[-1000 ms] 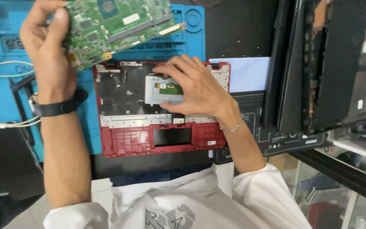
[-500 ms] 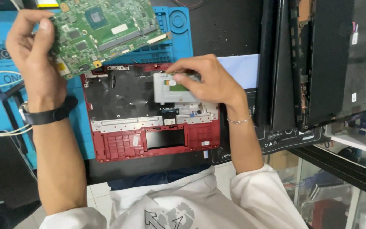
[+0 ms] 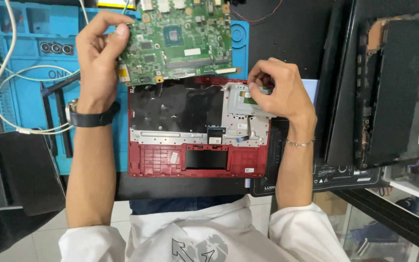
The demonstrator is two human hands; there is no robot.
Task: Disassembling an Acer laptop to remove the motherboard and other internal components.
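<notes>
My left hand (image 3: pixel 98 53), with a black watch on its wrist, grips the left edge of a green circuit board (image 3: pixel 175 41) and holds it above the far edge of an opened red laptop shell (image 3: pixel 197 162). My right hand (image 3: pixel 277 87) rests on the shell's right side. Its fingertips pinch at a grey metal plate (image 3: pixel 243 102) there. The shell lies face down, showing a black inner sheet and a rectangular cut-out near me.
A blue work mat (image 3: pixel 25 73) lies under the shell, with white cables (image 3: pixel 10 97) looping over its left part. Dark laptop lids and a stripped laptop base (image 3: pixel 394 87) lie at the right. A black flat device (image 3: pixel 25 170) sits at the left front edge.
My left hand has carried the circuit board right and nearer to level, over the shell's far edge. My right hand has slid to the right side of the metal plate.
</notes>
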